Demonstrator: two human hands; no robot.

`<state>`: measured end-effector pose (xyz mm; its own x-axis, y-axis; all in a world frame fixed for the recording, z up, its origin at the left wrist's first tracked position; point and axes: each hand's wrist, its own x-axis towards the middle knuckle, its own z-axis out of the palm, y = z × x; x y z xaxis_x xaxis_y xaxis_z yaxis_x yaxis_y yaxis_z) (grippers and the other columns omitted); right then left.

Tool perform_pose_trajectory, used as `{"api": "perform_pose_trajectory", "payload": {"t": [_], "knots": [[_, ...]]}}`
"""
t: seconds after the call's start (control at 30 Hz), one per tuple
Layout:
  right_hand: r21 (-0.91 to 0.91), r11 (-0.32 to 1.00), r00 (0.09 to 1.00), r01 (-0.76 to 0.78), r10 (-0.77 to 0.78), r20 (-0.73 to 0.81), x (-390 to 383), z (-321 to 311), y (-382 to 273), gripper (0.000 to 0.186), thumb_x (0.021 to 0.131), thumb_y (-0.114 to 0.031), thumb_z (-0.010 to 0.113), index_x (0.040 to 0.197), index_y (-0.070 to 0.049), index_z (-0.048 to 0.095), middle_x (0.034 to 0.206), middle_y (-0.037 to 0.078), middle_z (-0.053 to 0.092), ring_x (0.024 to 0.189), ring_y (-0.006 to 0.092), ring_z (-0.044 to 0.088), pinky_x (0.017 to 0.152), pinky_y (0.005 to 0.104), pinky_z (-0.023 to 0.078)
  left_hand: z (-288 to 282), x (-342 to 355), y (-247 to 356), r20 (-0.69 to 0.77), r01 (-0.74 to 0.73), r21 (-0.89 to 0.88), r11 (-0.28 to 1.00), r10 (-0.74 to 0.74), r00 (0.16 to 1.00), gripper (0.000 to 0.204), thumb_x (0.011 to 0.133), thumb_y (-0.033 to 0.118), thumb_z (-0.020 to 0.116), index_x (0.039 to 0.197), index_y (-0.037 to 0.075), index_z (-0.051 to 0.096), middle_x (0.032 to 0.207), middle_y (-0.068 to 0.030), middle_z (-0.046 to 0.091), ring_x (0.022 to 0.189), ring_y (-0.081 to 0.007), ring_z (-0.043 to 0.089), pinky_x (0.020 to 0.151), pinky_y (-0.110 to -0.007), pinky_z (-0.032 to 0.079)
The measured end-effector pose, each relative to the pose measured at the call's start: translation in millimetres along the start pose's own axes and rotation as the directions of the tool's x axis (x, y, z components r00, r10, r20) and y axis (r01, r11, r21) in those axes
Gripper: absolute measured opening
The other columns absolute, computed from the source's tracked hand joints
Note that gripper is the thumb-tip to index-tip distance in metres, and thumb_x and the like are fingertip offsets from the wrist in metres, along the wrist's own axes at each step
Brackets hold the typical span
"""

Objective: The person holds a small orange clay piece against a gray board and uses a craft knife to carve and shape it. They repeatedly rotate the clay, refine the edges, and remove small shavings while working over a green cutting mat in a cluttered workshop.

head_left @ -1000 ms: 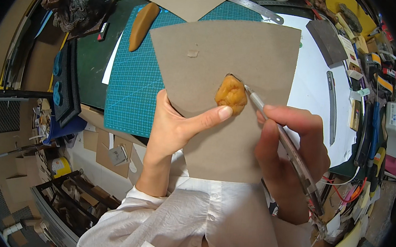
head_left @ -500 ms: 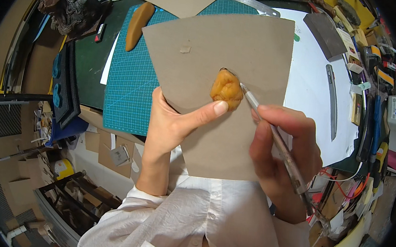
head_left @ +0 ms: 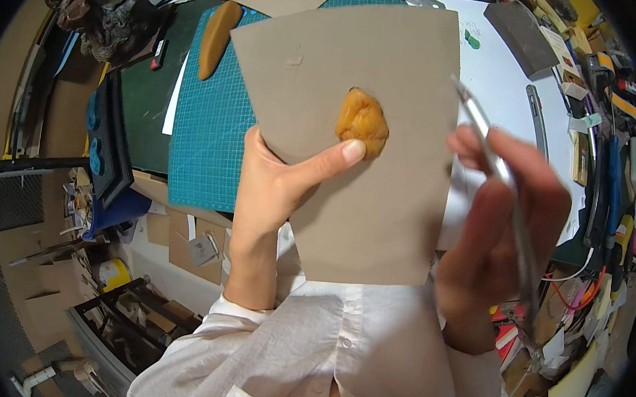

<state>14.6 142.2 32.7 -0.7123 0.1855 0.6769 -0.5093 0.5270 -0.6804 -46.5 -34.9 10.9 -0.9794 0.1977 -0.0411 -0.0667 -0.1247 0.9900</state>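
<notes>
My left hand (head_left: 277, 187) grips the left edge of a grey cardboard sheet (head_left: 359, 73) and holds it up above the desk. Its thumb presses against the lower side of an orange-brown lump of clay (head_left: 362, 121) stuck on the sheet. My right hand (head_left: 500, 230) is off the sheet's right edge, fingers closed around a thin metal sculpting tool (head_left: 498, 173). The tool's tip points up and left, apart from the lump.
A teal cutting mat (head_left: 210, 136) lies under the sheet, with a long orange clay piece (head_left: 217, 37) at its far left. A dark sculpted figure (head_left: 110, 21) stands at the back left. A white sheet (head_left: 505, 86) and several hand tools (head_left: 608, 163) fill the right side.
My right hand has drawn the tool away from the clay lump, to the right and off the sheet. The left hand still holds the sheet with its thumb by the lump.
</notes>
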Motion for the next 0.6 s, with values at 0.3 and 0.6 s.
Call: {"api": "perform_pose_trajectory", "payload": {"t": [0.3,0.6], "knots": [[0.177,0.945,0.951,-0.276,0.295,-0.095,-12,18,7,0.023,0.093,-0.008,0.054,0.112,0.005,0.051,0.1,0.017,0.064,0.088,0.0199,0.065,0.079,0.032,0.054,5,1,3,0.001,0.022,-0.083,0.996,-0.022,1.0,0.038,0.073,0.01,0.08,0.105,-0.004,0.063,0.097,-0.0135,0.068,0.086,-0.0176,0.066,0.079,-0.03,0.052],[0.022,0.968,0.966,-0.251,0.252,-0.054,-17,28,-1,0.018,0.081,-0.007,0.068,0.097,-0.003,0.061,0.084,0.01,0.067,0.07,0.0247,0.067,0.063,0.031,0.054,6,0,6,-0.003,0.033,-0.059,0.998,-0.034,0.999,0.037,0.073,0.01,0.08,0.103,-0.005,0.064,0.095,-0.0134,0.069,0.085,-0.0179,0.066,0.079,-0.03,0.052]]}}
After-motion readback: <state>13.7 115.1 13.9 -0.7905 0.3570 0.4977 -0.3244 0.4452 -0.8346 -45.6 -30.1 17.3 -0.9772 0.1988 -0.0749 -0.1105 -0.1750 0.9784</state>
